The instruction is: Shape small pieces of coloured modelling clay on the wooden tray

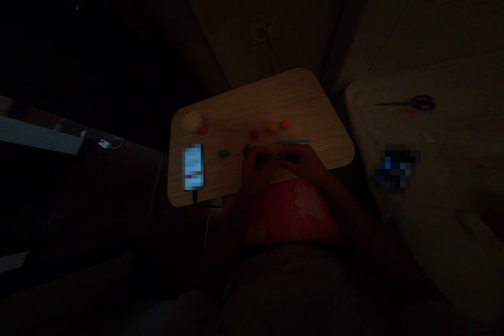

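In the dim head view, both hands are close together over the near edge of a small wooden table (236,100). My right hand (305,160) is closed around a thin green stick-like piece (279,157). My left hand (255,168) has its fingers curled beside it, and what they hold is too dark to make out. At its fingertips is a small dark lump (246,150). Just beyond the hands sit a red lump (253,134), an orange lump (271,127) and a pink lump (284,124). A flat teal strip (293,142) lies by my right hand; a green cone-shaped piece (224,153) lies to the left.
A lidded tub (195,122) and a lit phone (192,167) with a cable occupy the table's left side. Scissors (423,103) and a blurred dark object (397,168) lie on the pale surface at right. Behind the table, a cord runs from a wall socket (264,30).
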The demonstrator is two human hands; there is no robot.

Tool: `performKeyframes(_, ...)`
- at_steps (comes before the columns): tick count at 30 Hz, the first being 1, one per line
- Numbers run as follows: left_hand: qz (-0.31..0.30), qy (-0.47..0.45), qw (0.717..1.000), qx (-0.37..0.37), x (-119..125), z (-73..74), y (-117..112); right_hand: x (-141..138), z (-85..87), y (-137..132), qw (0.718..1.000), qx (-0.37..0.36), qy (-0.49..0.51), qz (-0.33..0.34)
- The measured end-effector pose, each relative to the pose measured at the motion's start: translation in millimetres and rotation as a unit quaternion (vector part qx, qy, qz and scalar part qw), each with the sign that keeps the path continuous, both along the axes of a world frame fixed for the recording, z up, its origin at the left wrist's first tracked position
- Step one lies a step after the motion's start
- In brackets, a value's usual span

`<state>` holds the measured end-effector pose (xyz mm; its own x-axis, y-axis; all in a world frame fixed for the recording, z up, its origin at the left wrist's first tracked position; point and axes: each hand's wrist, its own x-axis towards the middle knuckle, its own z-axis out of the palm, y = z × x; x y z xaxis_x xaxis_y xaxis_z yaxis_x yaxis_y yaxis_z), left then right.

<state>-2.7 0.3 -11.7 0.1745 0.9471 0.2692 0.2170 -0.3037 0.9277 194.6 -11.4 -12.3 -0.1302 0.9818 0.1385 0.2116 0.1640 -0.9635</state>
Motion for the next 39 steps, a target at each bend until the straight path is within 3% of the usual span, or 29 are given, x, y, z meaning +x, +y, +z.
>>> performKeyframes(4, -0.045, -0.003, 0.999, 0.005, -1, 7.1, 0, 1, 0.4, 0, 1.000, 0.009, 0.011, -0.003)
performKeyframes(14, -0.046, 0.047, 0.995, 0.068, 4, 16.4, 1, 2, 6.9, -1, 1.000, 0.027, -0.006, 0.005)
performKeyframes(39, -0.016, 0.040, 0.998, 0.035, 1, 9.1, 1, 2, 6.9, -3, 0.999, 0.015, 0.026, -0.024)
